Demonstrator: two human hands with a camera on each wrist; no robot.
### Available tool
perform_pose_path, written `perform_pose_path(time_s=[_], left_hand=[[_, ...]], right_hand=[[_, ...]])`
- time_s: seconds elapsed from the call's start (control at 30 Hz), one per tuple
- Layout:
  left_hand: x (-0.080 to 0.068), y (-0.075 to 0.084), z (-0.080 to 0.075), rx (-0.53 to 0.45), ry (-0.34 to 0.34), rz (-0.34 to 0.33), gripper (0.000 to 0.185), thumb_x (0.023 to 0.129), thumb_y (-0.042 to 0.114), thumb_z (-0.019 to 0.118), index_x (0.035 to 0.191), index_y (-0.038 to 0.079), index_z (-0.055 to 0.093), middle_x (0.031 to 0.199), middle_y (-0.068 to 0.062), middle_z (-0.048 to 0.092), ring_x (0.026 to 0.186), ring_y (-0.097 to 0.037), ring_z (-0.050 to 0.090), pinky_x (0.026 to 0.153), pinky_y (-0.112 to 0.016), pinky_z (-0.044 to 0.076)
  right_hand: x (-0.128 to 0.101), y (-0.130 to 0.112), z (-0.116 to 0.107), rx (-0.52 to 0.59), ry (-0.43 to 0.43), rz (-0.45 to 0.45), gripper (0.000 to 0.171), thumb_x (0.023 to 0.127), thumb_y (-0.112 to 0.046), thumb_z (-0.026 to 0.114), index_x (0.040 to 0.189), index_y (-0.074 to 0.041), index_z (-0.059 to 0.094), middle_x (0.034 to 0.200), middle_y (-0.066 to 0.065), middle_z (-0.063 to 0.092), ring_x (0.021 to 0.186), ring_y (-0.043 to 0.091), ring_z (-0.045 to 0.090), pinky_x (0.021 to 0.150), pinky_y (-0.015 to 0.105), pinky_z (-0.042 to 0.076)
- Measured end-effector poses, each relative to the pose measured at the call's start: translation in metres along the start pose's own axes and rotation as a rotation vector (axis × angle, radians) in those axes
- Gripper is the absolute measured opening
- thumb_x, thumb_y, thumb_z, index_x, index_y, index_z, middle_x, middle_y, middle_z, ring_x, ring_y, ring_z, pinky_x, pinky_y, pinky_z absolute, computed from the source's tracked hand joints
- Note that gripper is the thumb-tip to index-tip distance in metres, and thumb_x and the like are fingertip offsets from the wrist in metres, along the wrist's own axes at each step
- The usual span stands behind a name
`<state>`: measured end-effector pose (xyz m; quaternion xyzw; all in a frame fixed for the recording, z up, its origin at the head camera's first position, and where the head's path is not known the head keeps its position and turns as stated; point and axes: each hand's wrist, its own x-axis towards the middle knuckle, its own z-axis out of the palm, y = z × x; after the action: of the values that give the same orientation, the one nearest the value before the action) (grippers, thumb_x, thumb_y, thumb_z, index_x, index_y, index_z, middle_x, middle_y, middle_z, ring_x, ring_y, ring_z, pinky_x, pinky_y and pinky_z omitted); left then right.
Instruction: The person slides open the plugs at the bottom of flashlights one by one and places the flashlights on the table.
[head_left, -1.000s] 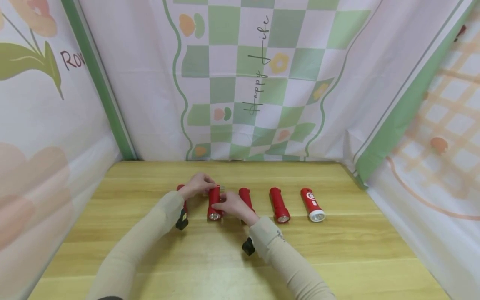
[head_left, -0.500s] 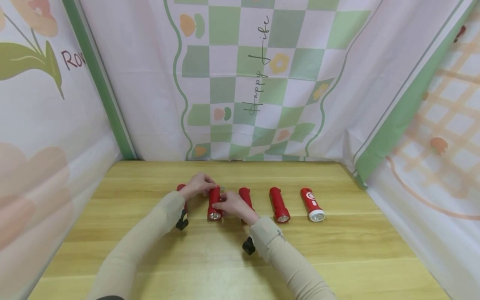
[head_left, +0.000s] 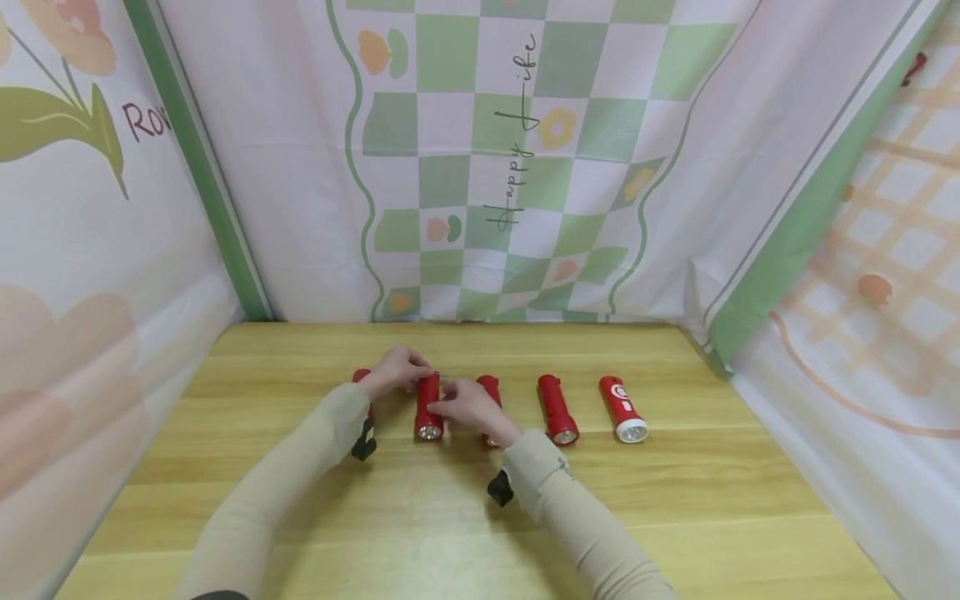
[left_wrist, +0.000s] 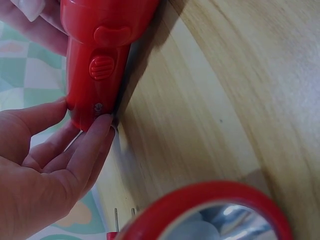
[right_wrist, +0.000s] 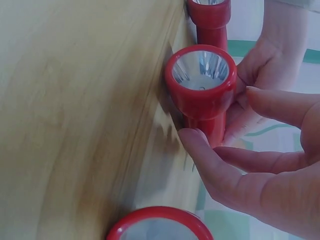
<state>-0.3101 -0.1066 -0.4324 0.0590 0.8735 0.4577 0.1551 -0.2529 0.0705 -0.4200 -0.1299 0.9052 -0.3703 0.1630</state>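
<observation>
A red flashlight [head_left: 428, 408] lies on the wooden table, its lens toward the near side. My left hand [head_left: 396, 369] pinches its tail end between thumb and fingers, as the left wrist view shows along with a ribbed switch [left_wrist: 102, 67]. Just right of the same flashlight is my right hand [head_left: 471, 403]. In the right wrist view its thumb and fingers are spread beside the flashlight body [right_wrist: 202, 107], one fingertip at or very near it; contact is hard to tell. Small metal prongs [head_left: 444, 377] show beyond the tail.
Another red flashlight [head_left: 362, 374] lies to the left, mostly behind the left wrist. A third [head_left: 489, 386] is partly under the right hand. Further right are a red flashlight [head_left: 557, 408] and a red one with a white head [head_left: 624, 410]. Patterned curtains [head_left: 517, 167] enclose the table.
My right hand has loosened from the flashlight and shifted slightly right, its fingers now apart around the body. The left hand keeps its place at the tail.
</observation>
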Motion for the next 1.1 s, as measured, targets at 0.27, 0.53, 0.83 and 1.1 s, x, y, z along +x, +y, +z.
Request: perform_pose_path(time_s=[0.27,0.53,0.83,1.1], left_hand=[[0.003,-0.004,0.0,-0.003,-0.008,0.009,0.026,0.096,0.015,0.063,0.114,-0.004,0.069,0.11,-0.021,0.072,0.077,-0.013,0.066,0.074,-0.028,0.059],[0.005,-0.007,0.001,0.007,-0.014,0.032,0.028,0.096,0.015,0.063,0.114,-0.005,0.069,0.109,-0.021,0.072,0.077,-0.013,0.067,0.07,-0.024,0.059],[0.004,-0.006,0.001,0.014,-0.022,0.024,0.028,0.097,0.015,0.062,0.115,-0.005,0.068,0.11,-0.022,0.072,0.079,-0.014,0.068,0.073,-0.026,0.06],[0.003,-0.005,0.001,0.012,-0.021,0.022,0.028,0.097,0.014,0.062,0.115,-0.006,0.068,0.111,-0.023,0.071,0.078,-0.013,0.067,0.076,-0.028,0.061]], right_hand=[[-0.005,-0.002,-0.009,0.072,-0.006,0.069,0.055,0.094,-0.029,0.067,0.138,0.001,0.053,0.12,0.017,0.068,0.096,0.031,0.07,0.083,0.035,0.058],[-0.009,-0.001,-0.019,0.106,0.022,0.062,0.056,0.094,-0.026,0.066,0.138,0.005,0.052,0.129,0.022,0.064,0.1,0.032,0.07,0.088,0.039,0.059],[-0.015,0.003,-0.032,0.098,0.055,0.055,0.055,0.095,-0.028,0.066,0.139,0.003,0.052,0.132,0.02,0.063,0.113,0.031,0.065,0.097,0.043,0.056],[-0.022,0.008,-0.042,0.106,0.085,0.087,0.055,0.095,-0.026,0.066,0.14,0.001,0.051,0.134,0.021,0.061,0.115,0.032,0.065,0.096,0.041,0.056]])
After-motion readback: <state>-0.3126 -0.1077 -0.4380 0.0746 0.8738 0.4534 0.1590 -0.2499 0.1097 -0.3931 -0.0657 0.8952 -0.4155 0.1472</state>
